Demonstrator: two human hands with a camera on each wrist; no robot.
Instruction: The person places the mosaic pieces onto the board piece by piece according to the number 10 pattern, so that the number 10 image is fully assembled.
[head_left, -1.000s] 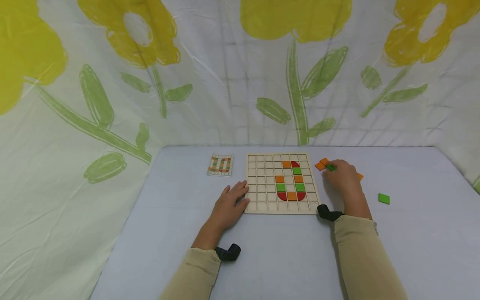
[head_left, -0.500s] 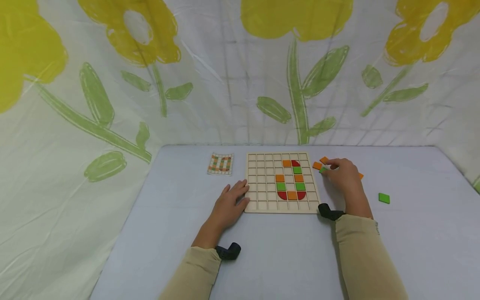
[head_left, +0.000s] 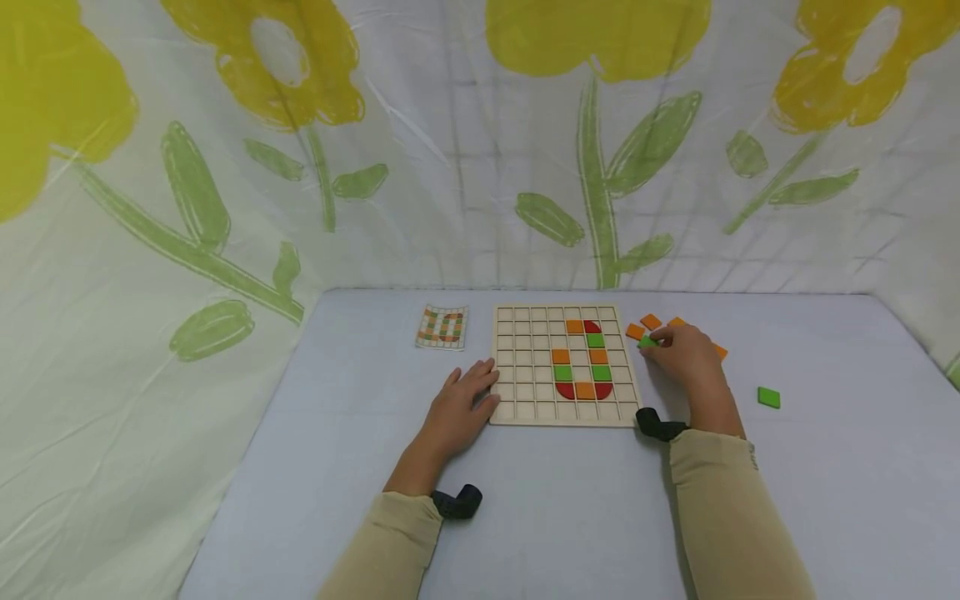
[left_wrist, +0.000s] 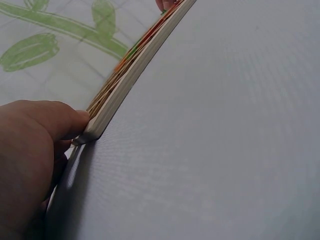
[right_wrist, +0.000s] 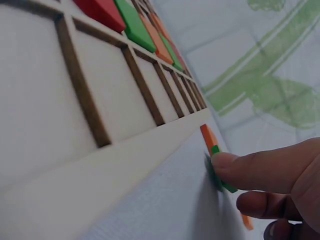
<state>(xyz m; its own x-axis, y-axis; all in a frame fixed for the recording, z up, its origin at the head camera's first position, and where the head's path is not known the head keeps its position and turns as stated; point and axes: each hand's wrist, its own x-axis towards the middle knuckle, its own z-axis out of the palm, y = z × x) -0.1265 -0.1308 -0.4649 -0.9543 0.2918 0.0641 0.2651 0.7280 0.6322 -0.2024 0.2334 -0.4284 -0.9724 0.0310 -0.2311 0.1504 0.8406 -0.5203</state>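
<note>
My right hand point(head_left: 684, 352) is right of the board, thumb and index finger pinching a green square tile point(head_left: 648, 342). In the right wrist view the thumb lies on the green tile point(right_wrist: 227, 185), just in front of an orange tile point(right_wrist: 207, 138); the index fingertip is hidden there. My left hand point(head_left: 459, 410) rests at the left side of the wooden grid board point(head_left: 517, 412), fingers extended, and the left wrist view shows the thumb touching the board's corner. Orange, green and red tiles point(head_left: 584, 391) sit in cells on the board's right half, forming a ring-like shape with gaps.
Loose orange tiles point(head_left: 651, 321) lie around the right hand, one partly under it. Another green tile point(head_left: 768, 397) lies farther right. A small pattern card point(head_left: 442, 327) lies left of the board. A flower-printed cloth point(head_left: 420, 208) hangs behind the white table point(head_left: 570, 508).
My right fingers have shifted the green tile left and nearer to me. One orange tile has slid left, apart from its neighbour; another shows behind the hand. The left hand stays still.
</note>
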